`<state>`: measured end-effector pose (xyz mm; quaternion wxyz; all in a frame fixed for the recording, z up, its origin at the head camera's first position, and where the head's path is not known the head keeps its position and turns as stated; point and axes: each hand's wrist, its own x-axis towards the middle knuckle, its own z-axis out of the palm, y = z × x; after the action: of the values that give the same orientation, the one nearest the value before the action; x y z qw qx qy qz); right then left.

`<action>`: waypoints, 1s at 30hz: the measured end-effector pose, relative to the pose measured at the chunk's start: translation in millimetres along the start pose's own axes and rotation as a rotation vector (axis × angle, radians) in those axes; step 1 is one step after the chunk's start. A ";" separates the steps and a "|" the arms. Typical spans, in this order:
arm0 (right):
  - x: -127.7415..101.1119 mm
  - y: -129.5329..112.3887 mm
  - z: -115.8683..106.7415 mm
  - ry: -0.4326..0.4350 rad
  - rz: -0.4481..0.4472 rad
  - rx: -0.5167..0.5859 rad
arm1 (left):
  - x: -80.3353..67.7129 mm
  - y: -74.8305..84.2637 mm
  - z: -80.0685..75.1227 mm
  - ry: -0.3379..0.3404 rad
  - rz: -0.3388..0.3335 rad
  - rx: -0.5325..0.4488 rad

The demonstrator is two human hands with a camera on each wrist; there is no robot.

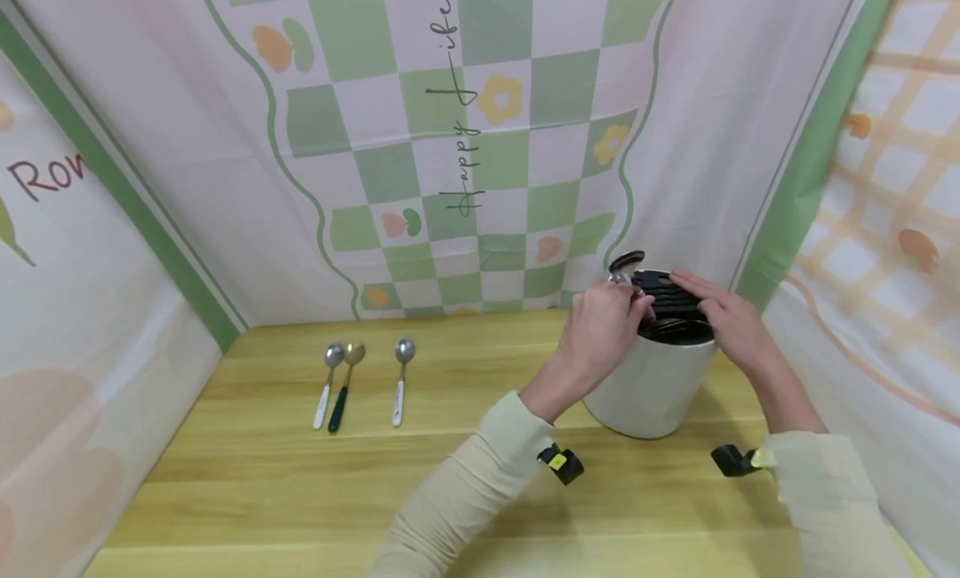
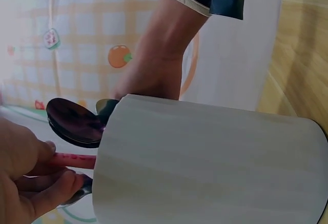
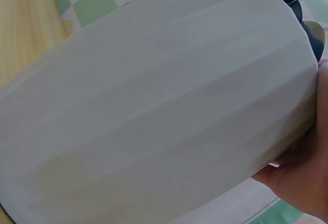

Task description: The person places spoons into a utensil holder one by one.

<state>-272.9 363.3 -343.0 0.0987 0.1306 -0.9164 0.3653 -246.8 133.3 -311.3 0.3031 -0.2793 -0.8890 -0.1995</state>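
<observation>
Sleeved forearms reach from the near table [image 1: 300, 495] edge to a white pot [image 1: 651, 388] at the right rear, and both hands meet over its rim. Left hand [image 1: 600, 328] is nearer the work, pinching a red-handled spoon [image 2: 72, 131] that lies almost level, bowl toward the pot; right hand [image 1: 723, 316] lies spread across the dark utensils. Three spoons [image 1: 360, 382] lie well left, handles nearward.

open tabletop [image 1: 465, 478], spoons [image 1: 347, 385] left
</observation>
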 end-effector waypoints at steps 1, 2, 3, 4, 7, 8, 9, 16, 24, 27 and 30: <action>-0.1 0.2 0.0 0.000 0.005 0.001 | 0.0 -0.6 -0.7 -0.007 0.002 -0.005; 0.1 0.6 0.2 0.000 0.010 0.002 | 0.2 -1.2 -1.5 -0.013 0.002 -0.009; 0.4 1.0 0.3 0.000 0.008 0.004 | 0.5 -1.7 -2.4 -0.018 -0.002 -0.024; 0.5 0.9 0.2 -0.001 0.016 0.006 | 0.8 -2.3 -3.3 -0.021 -0.010 -0.039; 0.9 1.6 0.2 -0.001 0.019 0.009 | 2.0 -3.9 -5.3 -0.024 -0.039 -0.075; 1.1 1.7 0.2 -0.002 0.017 0.008 | 2.4 -4.4 -6.0 -0.023 -0.045 -0.086; 1.0 1.7 0.2 0.000 0.012 0.009 | 2.6 -4.8 -6.7 -0.021 -0.050 -0.101; 1.8 0.4 -0.7 -0.010 0.038 0.031 | 1.3 -9.7 -10.3 -0.034 -0.065 -0.159; 3.3 -0.4 0.2 -0.012 0.034 0.045 | -8.1 -23.9 -16.7 -0.047 -0.093 -0.253; 3.3 0.7 0.3 -0.014 0.032 0.051 | -14.8 -32.1 -20.5 -0.042 -0.098 -0.279; 2.5 1.3 -0.7 -0.022 0.035 0.051 | -22.5 -41.0 -25.0 -0.035 -0.107 -0.266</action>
<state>-275.6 364.2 -342.7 0.0790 0.1212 -0.9100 0.3887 -246.6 80.4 -315.1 0.2367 -0.2728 -0.8735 -0.3265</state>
